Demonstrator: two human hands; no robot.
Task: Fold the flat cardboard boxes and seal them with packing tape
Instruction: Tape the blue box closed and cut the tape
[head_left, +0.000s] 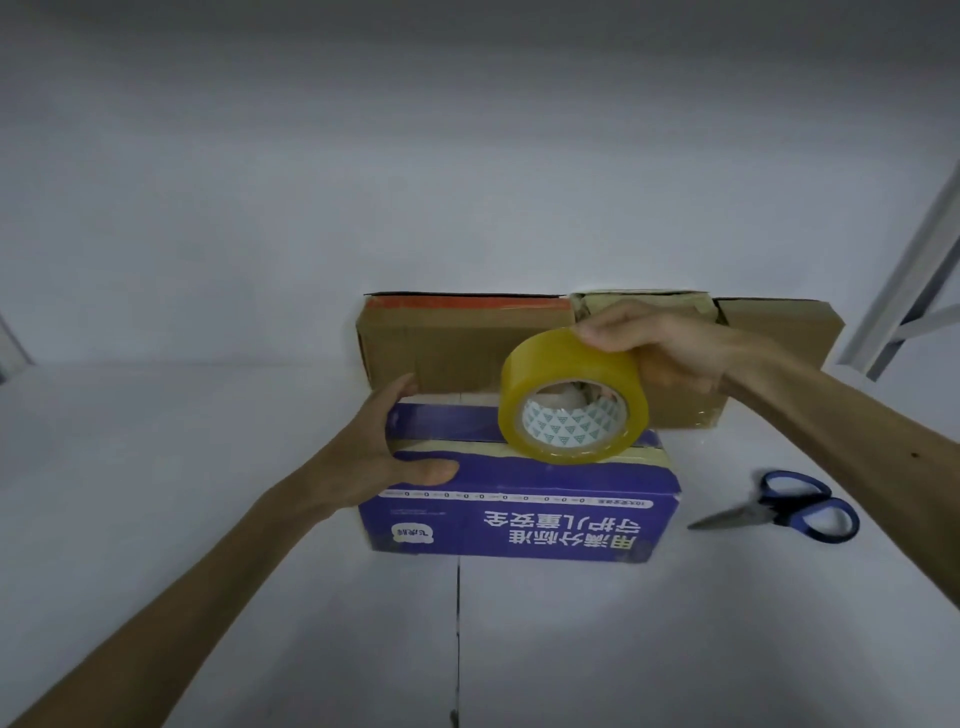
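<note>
Left hand (387, 460) on taped blue box (519, 525)

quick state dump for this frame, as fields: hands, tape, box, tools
left hand: grips left end of the blue box, thumb on top
right hand: holds the tape roll on edge on the box top
seam: tape strip along box top
scissors: on the table, right of box, untouched
behind: brown cardboard against the wall

your left hand (382, 452): bare, nothing worn | your left forearm (208, 561): bare, unsleeved | your right hand (670, 348): bare | your right forearm (831, 431): bare, one small dark spot (915, 455)
</note>
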